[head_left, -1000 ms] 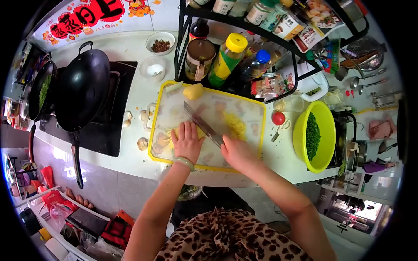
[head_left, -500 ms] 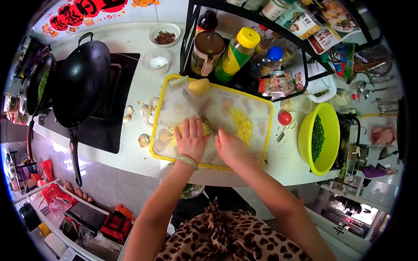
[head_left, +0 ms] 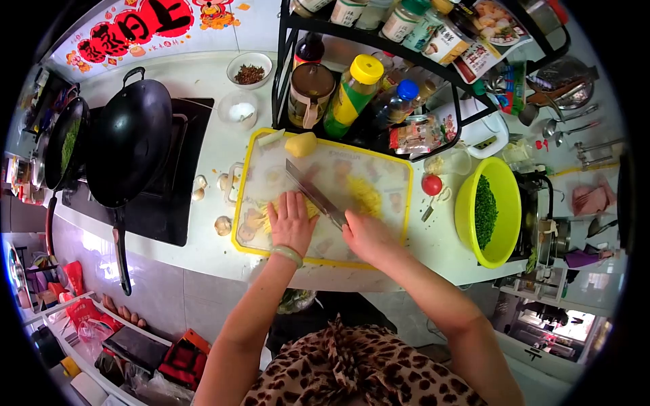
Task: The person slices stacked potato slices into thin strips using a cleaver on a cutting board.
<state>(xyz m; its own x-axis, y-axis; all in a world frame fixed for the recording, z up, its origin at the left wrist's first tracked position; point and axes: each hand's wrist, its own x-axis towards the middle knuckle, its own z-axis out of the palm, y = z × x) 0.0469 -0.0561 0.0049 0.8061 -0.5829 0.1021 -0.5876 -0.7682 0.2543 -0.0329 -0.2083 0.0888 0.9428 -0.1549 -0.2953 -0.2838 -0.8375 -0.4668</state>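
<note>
My left hand (head_left: 292, 227) lies flat with its fingers spread over pale yellow shreds (head_left: 255, 219), which look like cut potato, on the yellow-rimmed cutting board (head_left: 409, 196). My right hand (head_left: 370, 237) is wrapped round the handle of a kitchen knife (head_left: 315, 195). The blade slants away to the upper left, just past the left fingertips. Right of the blade lies a second heap of yellow shreds (head_left: 365, 195). A whole peeled potato (head_left: 300, 144) rests at the board's far edge, beside a pale piece of vegetable (head_left: 271, 137).
A black wok (head_left: 128, 142) stands on the cooktop (head_left: 177, 223) to the left. At the right is a lime bowl (head_left: 509, 223) of chopped greens, near a tomato (head_left: 431, 184). Behind the board, a black rack (head_left: 279, 88) holds bottles. Two small bowls (head_left: 249, 70) sit at the back.
My right hand has moved the knife slightly right and towards me, across the board. The left hand stays on the shreds. The whole view has shifted a little.
</note>
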